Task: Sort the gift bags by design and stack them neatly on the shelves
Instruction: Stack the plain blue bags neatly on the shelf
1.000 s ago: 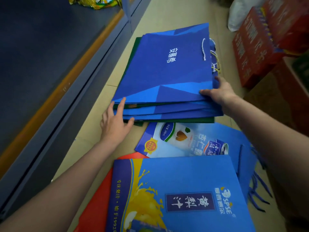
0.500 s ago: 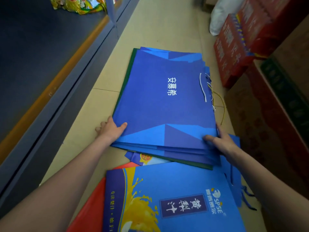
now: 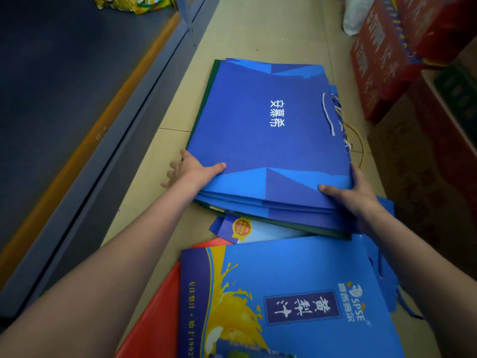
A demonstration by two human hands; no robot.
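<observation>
Grey metal shelf (image 3: 108, 156) with an orange front strip runs down the left, a yellow foil packet (image 3: 134, 2) on it at the top edge. Next to it, on the tan floor tiles (image 3: 271, 29), our left hand (image 3: 191, 171) grips the near-left corner of the stack of blue gift bags (image 3: 268, 130) — thumb flat on the top bag, fingers curled under the edge. Stack lies flat on the floor beside the shelf, white characters on the top face, a dark green bag (image 3: 206, 99) showing at the bottom left edge, white and yellow cord handles (image 3: 335, 117) off the right side. Our right hand (image 3: 353, 192) holds the near-right corner the same way — thumb on top, fingers wrapped round the side. Nearer to us, partly under the stack: a blue bag with a round orange seal (image 3: 242, 228), then a blue pear-juice bag (image 3: 284, 301) lying over a red bag (image 3: 154, 326). Far right: red cartons (image 3: 382, 55) and a brown carton (image 3: 418, 177), close beside the stack.
</observation>
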